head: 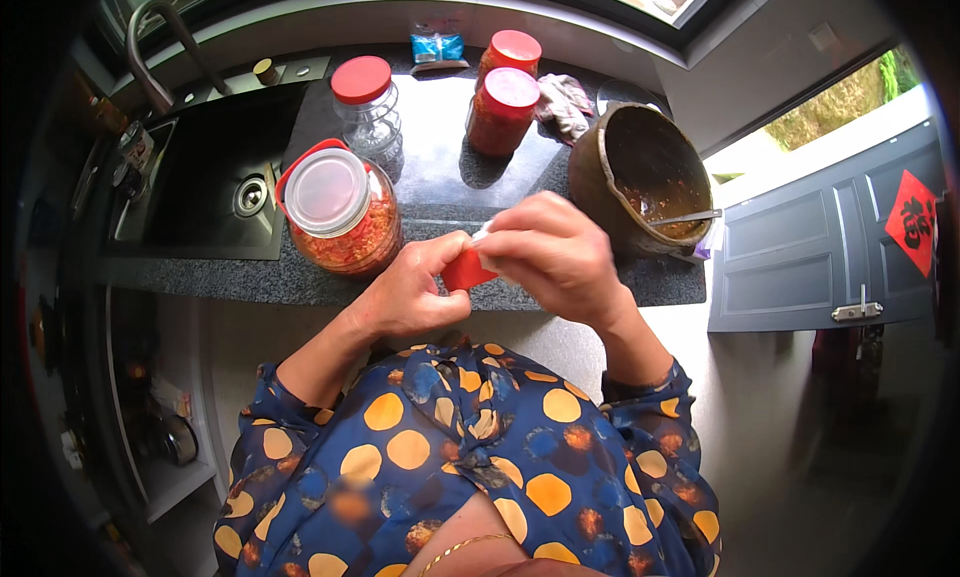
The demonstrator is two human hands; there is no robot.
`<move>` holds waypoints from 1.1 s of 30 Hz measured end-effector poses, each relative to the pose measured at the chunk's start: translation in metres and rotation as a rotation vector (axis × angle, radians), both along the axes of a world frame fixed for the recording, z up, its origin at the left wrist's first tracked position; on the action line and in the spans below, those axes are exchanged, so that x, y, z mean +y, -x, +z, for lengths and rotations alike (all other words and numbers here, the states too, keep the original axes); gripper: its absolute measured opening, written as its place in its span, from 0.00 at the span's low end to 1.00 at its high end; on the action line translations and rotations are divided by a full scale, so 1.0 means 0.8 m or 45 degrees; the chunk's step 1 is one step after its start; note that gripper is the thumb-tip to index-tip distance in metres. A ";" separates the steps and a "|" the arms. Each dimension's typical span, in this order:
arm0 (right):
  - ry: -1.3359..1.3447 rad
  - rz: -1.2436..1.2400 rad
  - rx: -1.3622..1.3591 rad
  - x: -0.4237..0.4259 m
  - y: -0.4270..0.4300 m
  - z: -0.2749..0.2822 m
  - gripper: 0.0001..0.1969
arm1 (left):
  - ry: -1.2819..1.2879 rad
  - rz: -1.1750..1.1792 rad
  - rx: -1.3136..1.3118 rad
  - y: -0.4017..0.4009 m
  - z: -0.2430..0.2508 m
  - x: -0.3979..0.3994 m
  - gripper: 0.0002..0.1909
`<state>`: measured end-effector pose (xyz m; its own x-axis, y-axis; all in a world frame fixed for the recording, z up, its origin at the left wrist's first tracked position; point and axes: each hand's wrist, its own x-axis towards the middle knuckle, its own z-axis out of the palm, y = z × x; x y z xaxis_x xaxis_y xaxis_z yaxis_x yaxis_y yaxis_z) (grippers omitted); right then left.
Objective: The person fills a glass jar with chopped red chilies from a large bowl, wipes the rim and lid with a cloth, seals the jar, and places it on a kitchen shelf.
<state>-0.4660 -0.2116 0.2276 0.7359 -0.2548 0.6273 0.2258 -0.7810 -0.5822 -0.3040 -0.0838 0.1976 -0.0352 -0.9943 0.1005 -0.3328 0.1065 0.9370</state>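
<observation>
My left hand (420, 284) grips a small red lid (466, 271) in front of the counter edge. Against that lid, my right hand (559, 254) presses a crumpled white tissue or cloth (487, 248). Left of my hands stands a large jar of chopped red food (345, 239) with a translucent cap (328, 191) on top. Behind it is a clear jar (369, 119) with a red lid. Two filled jars with red lids, the nearer one (501, 123) and the farther one (516, 48), stand further back.
A deep brown pot (581, 164) with a metal utensil (686, 217) stands at the right. Behind are a crumpled cloth (562, 101) and a blue packet (437, 48). A black sink (202, 179) with a faucet (139, 52) lies left; a grey door (787, 247) is at far right.
</observation>
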 end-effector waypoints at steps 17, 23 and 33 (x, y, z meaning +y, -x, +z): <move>-0.621 -0.487 0.272 0.014 -0.009 -0.177 0.05 | 0.160 0.336 1.249 -0.038 0.064 0.027 0.33; -0.147 -0.577 0.498 -0.010 -0.036 -0.254 0.05 | 0.320 0.645 1.111 -0.096 0.086 0.076 0.34; -0.780 -0.383 0.235 -0.003 -0.104 -0.084 0.08 | 0.170 0.649 1.243 -0.152 0.065 0.101 0.29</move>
<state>-0.3830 -0.2136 0.1604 0.6584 -0.7315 0.1775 -0.0933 -0.3132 -0.9451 -0.1822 -0.0028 0.2496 0.5277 -0.8489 -0.0310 0.5090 0.2868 0.8116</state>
